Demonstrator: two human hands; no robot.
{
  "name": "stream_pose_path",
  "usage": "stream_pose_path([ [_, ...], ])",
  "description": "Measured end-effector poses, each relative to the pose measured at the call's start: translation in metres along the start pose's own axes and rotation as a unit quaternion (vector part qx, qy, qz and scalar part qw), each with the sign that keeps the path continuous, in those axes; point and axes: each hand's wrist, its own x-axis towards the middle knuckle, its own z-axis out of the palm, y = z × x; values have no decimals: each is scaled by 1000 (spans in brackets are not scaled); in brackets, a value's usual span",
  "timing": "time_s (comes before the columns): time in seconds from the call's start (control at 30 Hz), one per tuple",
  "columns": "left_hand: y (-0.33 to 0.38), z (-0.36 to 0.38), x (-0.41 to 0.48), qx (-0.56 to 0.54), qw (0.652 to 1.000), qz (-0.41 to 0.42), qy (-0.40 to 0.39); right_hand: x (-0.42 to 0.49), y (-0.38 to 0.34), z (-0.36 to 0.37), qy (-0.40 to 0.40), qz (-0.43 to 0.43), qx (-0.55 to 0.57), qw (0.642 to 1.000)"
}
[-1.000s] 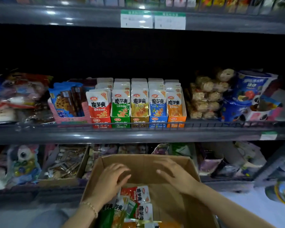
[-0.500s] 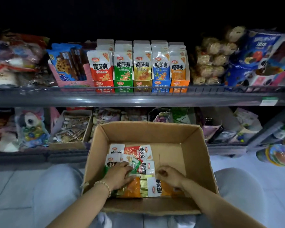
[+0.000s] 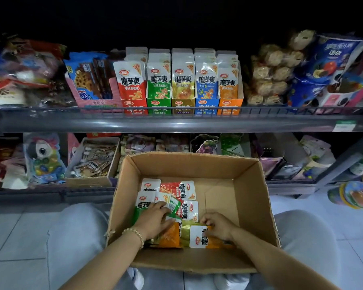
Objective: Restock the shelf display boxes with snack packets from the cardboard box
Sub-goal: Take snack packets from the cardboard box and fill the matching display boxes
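Down in cardboard box [image 3: 197, 165] now — left hand [image 3: 155, 220] flat on snack packets [image 3: 177, 190], right hand [image 3: 219, 226] around orange packet [image 3: 197, 237]

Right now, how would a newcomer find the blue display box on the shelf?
Look at the shelf above the cardboard box: five display boxes stand side by side. The blue display box is fourth from the left, between the yellow box and the orange box; it alone in that row is blue.
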Motion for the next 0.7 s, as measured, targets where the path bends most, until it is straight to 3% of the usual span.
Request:
stream_pose_path([
  [0.13, 1, -9, 2, -96, 993, -10, 72, 6, -11, -16, 87, -60, 59, 993],
  [0.33, 7, -35, 5, -242, 953, -32, 177, 5, -31, -51, 186, -126, 117, 967],
  [0.5, 12, -44, 6, -315, 936, -73, 140, -6, -54, -74, 220, -164, 233, 933],
  [0.7, 33, -75, 10, -488, 869, -78, 27, -12, -88, -77, 189, -122, 474, 852],
])
